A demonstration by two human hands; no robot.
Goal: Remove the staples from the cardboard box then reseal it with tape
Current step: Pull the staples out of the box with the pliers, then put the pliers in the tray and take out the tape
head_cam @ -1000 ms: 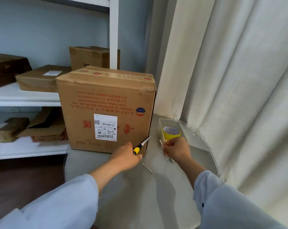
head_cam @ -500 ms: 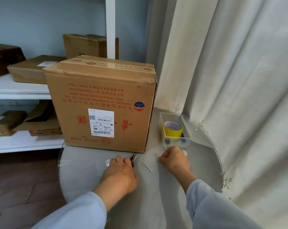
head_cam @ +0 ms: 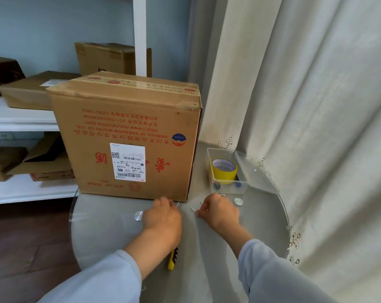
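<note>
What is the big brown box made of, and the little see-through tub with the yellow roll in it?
The big box looks like brown cardboard: dull, with creased, dented edges and red print. The tub seems to be clear hard plastic, since you can see the yellow tape roll through its shiny walls. The roll looks like glossy plastic tape.

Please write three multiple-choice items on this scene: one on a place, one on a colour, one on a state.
1. Where is the roll of tape?
A. in the clear plastic tub
B. on the cardboard box
C. on the shelf

2. What colour is the roll of tape?
A. red
B. yellow
C. black

3. How do the box's top flaps lie?
A. standing open
B. torn off
C. folded shut

Answers:
1 A, it sits inside the tub right of the box.
2 B, its outer band is yellow.
3 C, the top lies flat, with printed tape along it.
</note>
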